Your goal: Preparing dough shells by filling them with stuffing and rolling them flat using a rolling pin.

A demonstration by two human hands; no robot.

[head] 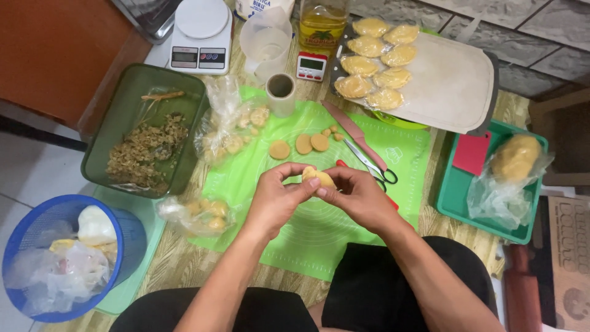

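Left hand [276, 197] and right hand [356, 193] pinching a folded yellow dough pastry [318, 178] above the green silicone mat [319, 233]; flat round dough discs [303, 144] and red-handled scissors [369, 165] lying beyond; filled pastries [375, 61] lined on the beige cutting board [448, 86].

Both forearms extend forward and converge at centre. Left hand [278, 198] and right hand [356, 195] meet fingertip to fingertip, fingers curled in a pinch.
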